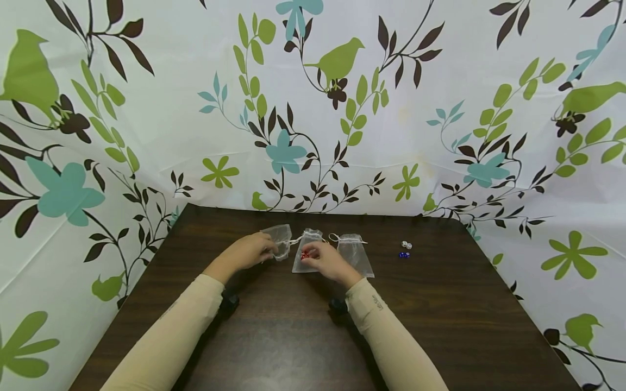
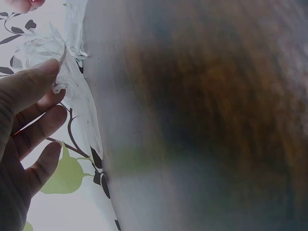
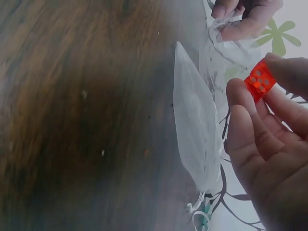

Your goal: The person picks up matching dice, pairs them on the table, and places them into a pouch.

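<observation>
My left hand (image 1: 248, 251) pinches the gathered edge of a sheer white drawstring bag (image 2: 77, 91) between thumb and forefinger, the other fingers spread apart. This bag (image 1: 279, 239) is the leftmost of three on the table. My right hand (image 1: 331, 262) holds a red die (image 3: 260, 81) with pale dots between thumb and fingertips. In the head view, the red die (image 1: 305, 255) overlaps the middle sheer bag (image 1: 299, 267), which lies flat and is partly covered by the hand. Just right of that hand lies the third sheer bag (image 1: 359, 258), its white cord looped at the top.
Farther right on the dark wooden table (image 1: 430, 315) sit a few white dice (image 1: 407, 245), with blue dice (image 1: 404, 254) just in front of them. A patterned cloth (image 1: 323, 136) with birds and leaves hangs behind the table's back edge.
</observation>
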A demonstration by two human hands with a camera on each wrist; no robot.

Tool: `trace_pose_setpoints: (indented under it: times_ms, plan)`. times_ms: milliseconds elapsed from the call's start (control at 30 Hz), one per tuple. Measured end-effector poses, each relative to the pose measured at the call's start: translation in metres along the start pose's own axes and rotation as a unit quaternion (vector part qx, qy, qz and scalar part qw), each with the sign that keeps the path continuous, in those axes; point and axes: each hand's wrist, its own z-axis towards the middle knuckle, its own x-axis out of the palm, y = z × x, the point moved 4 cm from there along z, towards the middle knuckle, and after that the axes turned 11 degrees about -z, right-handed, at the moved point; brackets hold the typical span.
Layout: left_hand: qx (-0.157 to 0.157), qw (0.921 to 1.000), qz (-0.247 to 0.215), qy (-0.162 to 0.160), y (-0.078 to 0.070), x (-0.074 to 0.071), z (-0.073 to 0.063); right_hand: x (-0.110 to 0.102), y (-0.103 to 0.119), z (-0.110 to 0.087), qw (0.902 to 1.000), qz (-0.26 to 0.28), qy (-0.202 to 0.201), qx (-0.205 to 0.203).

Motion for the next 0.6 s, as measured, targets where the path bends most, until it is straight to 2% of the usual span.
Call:
trace_pose_setpoints:
  times_ms: [467,600]
  plan:
    - [-0.006,1.0,0.0,0.003,-0.005,-0.003,0.0,0.007,0.011,0.004,0.9996,0.024,0.013,-0.007]
    - [-0.01,0.9999,0.002,0.006,-0.005,-0.002,0.001,0.009,0.015,0.004,0.9995,0.015,0.015,-0.022]
